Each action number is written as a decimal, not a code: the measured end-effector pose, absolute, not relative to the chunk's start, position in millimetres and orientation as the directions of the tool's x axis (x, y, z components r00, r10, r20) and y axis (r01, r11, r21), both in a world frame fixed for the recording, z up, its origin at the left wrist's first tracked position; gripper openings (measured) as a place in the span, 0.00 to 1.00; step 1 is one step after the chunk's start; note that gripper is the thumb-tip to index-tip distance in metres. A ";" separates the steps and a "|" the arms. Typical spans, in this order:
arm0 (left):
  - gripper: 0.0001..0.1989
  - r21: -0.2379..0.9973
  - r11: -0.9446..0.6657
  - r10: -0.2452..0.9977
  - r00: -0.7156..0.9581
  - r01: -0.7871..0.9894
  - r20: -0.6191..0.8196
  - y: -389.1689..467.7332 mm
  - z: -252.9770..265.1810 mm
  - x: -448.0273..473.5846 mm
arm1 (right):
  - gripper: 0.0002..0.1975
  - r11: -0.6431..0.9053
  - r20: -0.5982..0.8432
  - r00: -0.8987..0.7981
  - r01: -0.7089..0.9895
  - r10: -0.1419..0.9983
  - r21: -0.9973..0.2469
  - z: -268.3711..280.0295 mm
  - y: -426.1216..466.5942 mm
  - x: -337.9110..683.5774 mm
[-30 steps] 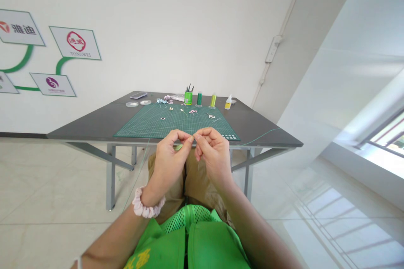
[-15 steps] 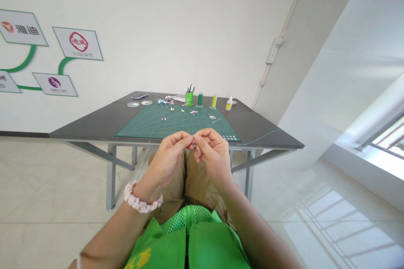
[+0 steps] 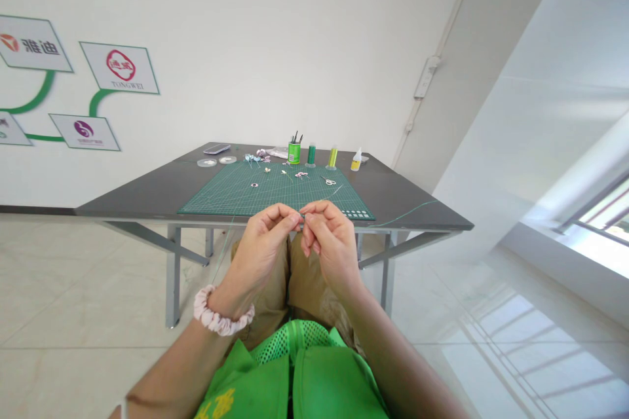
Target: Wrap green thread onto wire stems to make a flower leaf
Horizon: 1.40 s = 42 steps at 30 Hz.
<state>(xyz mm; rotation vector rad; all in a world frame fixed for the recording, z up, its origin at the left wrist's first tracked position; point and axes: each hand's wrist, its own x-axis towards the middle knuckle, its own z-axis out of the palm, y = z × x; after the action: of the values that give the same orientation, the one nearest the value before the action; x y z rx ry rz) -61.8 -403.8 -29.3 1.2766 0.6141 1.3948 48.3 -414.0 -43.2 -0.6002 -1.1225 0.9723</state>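
Left hand (image 3: pixel 265 239): pinched on a small piece (image 3: pixel 302 215), long axis indistinct. Right hand (image 3: pixel 331 236): narrow, fingertips just right of it, hold unclear.

A tiny, dark greenish sliver (image 3: pixel 302 215), its material too small to tell, shows just below the centre of the frame, pinched where the fingertips of the left hand (image 3: pixel 268 236) and the right hand (image 3: pixel 330 236) meet. The fingers cover most of it, so its full length, shape and tilt cannot be made out.
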 end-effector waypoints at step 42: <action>0.08 0.886 -0.442 0.881 0.118 -0.138 0.457 -405.4 -29.4 -64.7 | 0.05 0.473 0.466 0.082 -0.187 0.881 -0.861 -39.9 -411.0 53.9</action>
<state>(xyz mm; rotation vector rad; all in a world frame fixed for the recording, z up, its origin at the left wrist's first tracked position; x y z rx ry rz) -64.7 -405.4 -29.4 1.5213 0.7588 1.4714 53.9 -411.0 -39.9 -0.7199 -1.2318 0.9099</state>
